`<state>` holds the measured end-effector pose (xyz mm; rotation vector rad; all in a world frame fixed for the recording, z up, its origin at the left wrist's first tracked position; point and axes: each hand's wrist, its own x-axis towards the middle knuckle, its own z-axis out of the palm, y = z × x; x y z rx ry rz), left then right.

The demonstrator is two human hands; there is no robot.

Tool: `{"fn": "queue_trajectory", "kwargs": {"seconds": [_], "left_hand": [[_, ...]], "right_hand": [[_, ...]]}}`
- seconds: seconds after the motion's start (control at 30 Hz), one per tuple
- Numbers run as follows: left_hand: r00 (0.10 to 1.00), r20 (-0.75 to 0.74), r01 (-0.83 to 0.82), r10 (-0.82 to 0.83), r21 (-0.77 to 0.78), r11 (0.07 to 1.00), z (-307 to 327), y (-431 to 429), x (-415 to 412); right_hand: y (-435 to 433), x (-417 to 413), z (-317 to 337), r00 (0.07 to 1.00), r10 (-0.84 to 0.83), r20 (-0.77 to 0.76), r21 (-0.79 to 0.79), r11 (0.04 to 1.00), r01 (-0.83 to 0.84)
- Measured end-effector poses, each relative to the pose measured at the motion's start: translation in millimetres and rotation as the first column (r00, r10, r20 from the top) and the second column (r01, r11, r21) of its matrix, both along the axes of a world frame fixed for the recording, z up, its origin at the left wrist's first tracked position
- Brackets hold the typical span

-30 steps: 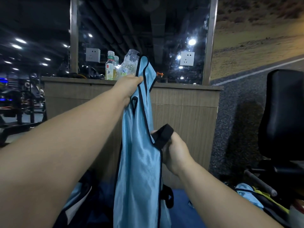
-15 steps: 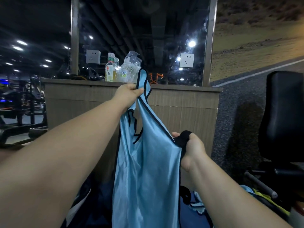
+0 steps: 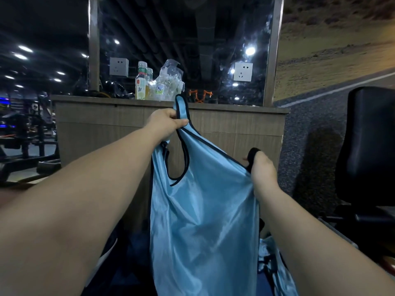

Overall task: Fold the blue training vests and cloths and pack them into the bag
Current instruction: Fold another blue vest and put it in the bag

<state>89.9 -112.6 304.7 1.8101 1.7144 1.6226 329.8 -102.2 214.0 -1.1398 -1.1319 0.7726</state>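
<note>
While the blue training vest (image 3: pixel 203 210) hangs in the air before the person, the wooden worktop (image 3: pixel 102 118) stands close behind it. Its front panel lies just past the cloth, and its top edge runs a little above the raised left grip (image 3: pixel 166 123). On that top a drink bottle (image 3: pixel 141 84) and a crumpled clear plastic bag (image 3: pixel 170 79) stand near the edge, just beyond the vest's upper strap. To the right a black padded seat (image 3: pixel 372 135) rises well apart from the right grip (image 3: pixel 261 168), with a grey speckled surface (image 3: pixel 310 129) between them. To the left, dark gym frames (image 3: pixel 25 137) stand far off. More light blue cloth (image 3: pixel 270 265) lies low beside the right forearm.

The vest's long axis runs up and down, straps at the top and body falling past the bottom of the view. Its top line slopes, high on the left and lower on the right, and the black-trimmed neck opening sags between.

The left grip is clenched round one shoulder strap, thumb pressed over the fabric, with a loop of strap standing above the fist. The right grip is curled round the other strap, whose black trim shows above the knuckles.
</note>
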Motion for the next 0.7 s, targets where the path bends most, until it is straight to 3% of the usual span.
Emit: {"fn": "queue_trajectory", "kwargs": {"seconds": [0.1, 0.2, 0.23, 0.33, 0.43, 0.53, 0.7], "left_hand": [[1.000, 0.017, 0.015, -0.015, 0.001, 1.000, 1, 1, 1], [0.996, 0.047, 0.072, -0.073, 0.008, 0.997, 2, 0, 11], [0.995, 0.042, 0.096, -0.096, 0.009, 0.995, 3, -2, 18], [0.988, -0.038, 0.148, -0.147, 0.017, 0.989, 2, -2, 44], [0.967, -0.181, 0.179, -0.177, -0.003, 0.984, -1, -3, 72], [0.945, -0.203, 0.242, -0.255, -0.086, 0.966, -3, -5, 86], [0.879, -0.018, 0.472, -0.476, -0.112, 0.875, -2, -10, 74]], "right_hand": [[0, 10, 5, 0.985, -0.092, 0.149, 0.096, 0.992, 0.078], [-3, 15, 7, 0.860, -0.096, 0.501, -0.011, 0.993, 0.117], [-2, 14, 7, 0.851, -0.063, 0.521, -0.029, 0.995, 0.091], [-2, -3, 12, 0.942, 0.130, 0.308, 0.075, 0.984, -0.161], [-4, -20, 25, 0.905, 0.414, 0.098, 0.136, 0.895, -0.424], [-8, -26, 32, 0.836, 0.524, 0.163, 0.214, 0.808, -0.549], [-3, -16, 39, 0.884, 0.398, 0.245, 0.297, 0.837, -0.460]]}}
